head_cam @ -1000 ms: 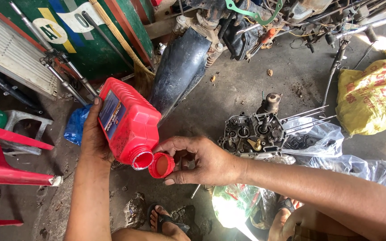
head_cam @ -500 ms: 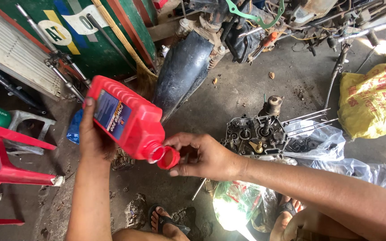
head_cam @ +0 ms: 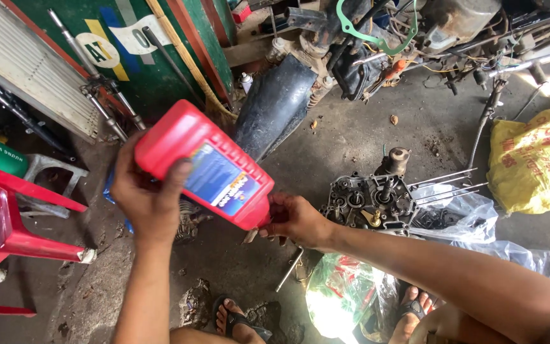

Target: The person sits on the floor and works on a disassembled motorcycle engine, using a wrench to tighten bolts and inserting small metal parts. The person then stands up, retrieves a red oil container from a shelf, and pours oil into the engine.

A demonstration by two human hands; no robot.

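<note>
Head cam: left hand (head_cam: pixel 149 199) is wrapped tight around the base of the red oil bottle (head_cam: pixel 206 167), which is tipped neck-down toward the right. Right hand (head_cam: pixel 295 218) pinches closed at the neck, cap hidden there. I'd say steady the tilt and keep the neck over the open engine case (head_cam: pixel 370 205), just right of it.

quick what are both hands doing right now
Left hand: closed around the tilted red oil bottle.
Right hand: closed at the bottle's neck; what it grips is hidden.
</note>
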